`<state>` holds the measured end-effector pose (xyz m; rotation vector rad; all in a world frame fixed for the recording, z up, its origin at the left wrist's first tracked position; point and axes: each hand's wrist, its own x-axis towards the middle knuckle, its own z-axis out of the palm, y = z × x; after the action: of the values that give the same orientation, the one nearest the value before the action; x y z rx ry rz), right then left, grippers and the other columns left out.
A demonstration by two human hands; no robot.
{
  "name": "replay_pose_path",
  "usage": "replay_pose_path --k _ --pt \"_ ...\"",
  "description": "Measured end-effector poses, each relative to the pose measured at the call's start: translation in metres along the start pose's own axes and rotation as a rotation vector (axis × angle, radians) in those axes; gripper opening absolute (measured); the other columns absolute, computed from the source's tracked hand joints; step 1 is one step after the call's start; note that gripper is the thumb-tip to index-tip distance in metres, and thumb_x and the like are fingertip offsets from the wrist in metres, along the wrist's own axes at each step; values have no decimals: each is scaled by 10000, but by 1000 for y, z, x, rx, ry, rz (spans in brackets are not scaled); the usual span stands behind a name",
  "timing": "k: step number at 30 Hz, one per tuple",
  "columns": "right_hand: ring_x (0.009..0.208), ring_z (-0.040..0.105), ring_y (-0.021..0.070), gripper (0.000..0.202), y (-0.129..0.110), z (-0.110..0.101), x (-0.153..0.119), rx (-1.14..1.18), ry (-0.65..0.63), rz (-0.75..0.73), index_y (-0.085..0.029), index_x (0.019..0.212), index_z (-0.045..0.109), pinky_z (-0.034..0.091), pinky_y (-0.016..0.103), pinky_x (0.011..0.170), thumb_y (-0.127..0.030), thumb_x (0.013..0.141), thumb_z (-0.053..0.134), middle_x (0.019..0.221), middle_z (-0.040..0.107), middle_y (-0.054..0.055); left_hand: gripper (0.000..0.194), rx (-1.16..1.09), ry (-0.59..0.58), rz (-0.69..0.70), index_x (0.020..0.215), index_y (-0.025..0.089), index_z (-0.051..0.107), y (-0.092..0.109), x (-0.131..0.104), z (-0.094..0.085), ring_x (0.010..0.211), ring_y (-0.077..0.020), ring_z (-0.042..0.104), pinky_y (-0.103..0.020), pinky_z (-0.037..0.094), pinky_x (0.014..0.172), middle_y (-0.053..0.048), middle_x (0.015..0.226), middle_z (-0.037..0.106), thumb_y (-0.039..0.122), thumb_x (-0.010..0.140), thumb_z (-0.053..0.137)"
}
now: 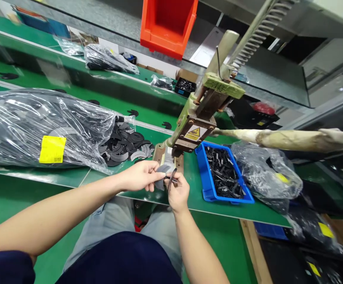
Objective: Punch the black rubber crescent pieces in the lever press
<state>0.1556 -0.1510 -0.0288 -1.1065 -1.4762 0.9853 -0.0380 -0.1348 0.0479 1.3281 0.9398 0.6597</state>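
My left hand (141, 174) pinches a flat grey curved piece (160, 184) between thumb and fingers. Close beside it, my right hand (179, 193) is closed on a thin black curved part (171, 180), which meets the grey piece at the fingertips. Exactly how the two touch is hidden by the fingers. Both hands are just in front of the base (179, 162) of a hand-lever press (183, 128). Left of the press, a heap of black and grey curved pieces (122, 142) spills out of a large clear plastic bag (26, 122) with a yellow label.
A blue tray (203, 177) of small black parts stands right of the press, beneath its lever (289, 139). Beyond it lies another plastic bag (270, 173). Scattered black pieces (167, 125) lie on the green belt behind. An orange bin (168, 41) sits on the shelf above.
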Motion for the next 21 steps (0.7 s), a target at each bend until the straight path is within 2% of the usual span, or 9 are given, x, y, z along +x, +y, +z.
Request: replay_pose_path --k 5,9,13,15,18,19,21 --pt "749 656 145 253 -4 1 -8 -6 91 -54 -221 955 636 550 284 665 -473 949 659 891 709 24 516 30 -67 -49 852 203 565 6 0 2 462 -140 615 -230 499 480 16 533 649 705 877 684" --pt "704 640 134 184 -2 -6 -10 -79 51 -102 -222 962 637 548 277 658 -404 975 621 834 695 14 531 42 -100 -80 828 208 550 6 6 -2 445 -143 602 -236 481 474 9 530 652 716 851 699" --pt "826 696 165 165 -4 -23 -7 -210 -1 -171 -236 1071 671 581 316 777 -352 955 647 945 743 37 511 134 -56 -76 819 213 536 4 7 -7 478 -165 620 -251 450 483 9 550 639 700 869 682" --pt "848 704 173 156 -7 -30 -7 -271 -9 -211 -236 1067 680 577 327 808 -332 947 653 953 752 41 466 204 40 -15 863 215 546 3 3 -6 542 -164 627 -259 456 526 13 619 646 665 903 662" --pt "840 701 179 133 -11 -33 -8 -336 -6 -265 -231 1037 687 566 336 812 -317 942 652 939 754 46 379 423 271 205 920 216 603 5 -4 -1 724 -165 621 -280 481 673 -5 810 660 588 928 674" --pt "847 701 182 129 -12 -33 -9 -349 -7 -281 -231 1036 687 564 339 814 -311 942 649 942 755 49 350 512 309 282 899 216 627 5 -5 2 778 -171 609 -287 476 724 -13 850 652 560 934 679" --pt "868 706 189 121 -13 -32 -9 -364 -17 -312 -230 1034 690 565 348 824 -294 940 648 954 760 58 339 634 291 370 795 210 647 5 -6 6 819 -180 582 -296 452 771 -22 841 620 506 959 656"
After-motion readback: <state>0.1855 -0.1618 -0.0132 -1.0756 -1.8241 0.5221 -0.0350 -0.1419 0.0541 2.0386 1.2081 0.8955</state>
